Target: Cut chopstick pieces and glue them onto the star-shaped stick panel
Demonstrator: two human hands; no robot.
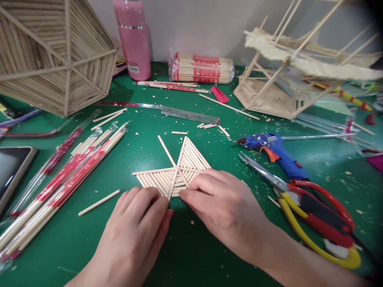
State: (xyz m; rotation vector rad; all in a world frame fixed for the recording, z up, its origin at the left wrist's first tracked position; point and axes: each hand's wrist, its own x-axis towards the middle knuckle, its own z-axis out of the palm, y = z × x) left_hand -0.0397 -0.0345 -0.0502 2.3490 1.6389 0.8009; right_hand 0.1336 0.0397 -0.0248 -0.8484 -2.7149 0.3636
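A partly filled, star-like panel of thin wooden sticks (pixel 161 181) lies on the green table (pixel 191 255) in the head view. Its right and lower left sections hold rows of parallel sticks, and one bare stick points to the upper left. My left hand (pixel 137 223) has its fingers closed on the panel's lower edge, near the end of a spoke. My right hand (pixel 223 203) pinches the lower right edge, thumb and fingers close together. The fingertips of both hands are partly hidden by the panel and the hands themselves.
Right: blue glue gun (pixel 275 149), scissors (pixel 317 215), stick-built model (pixel 269 87). Left: wrapped chopsticks (pixel 72 179), loose stick (pixel 98 202), phone (pixel 12 171). Behind: large stick-built piece (pixel 68 65), pink bottle (pixel 134 44), chopstick pack (pixel 203 68). Stick scraps lie beyond the panel.
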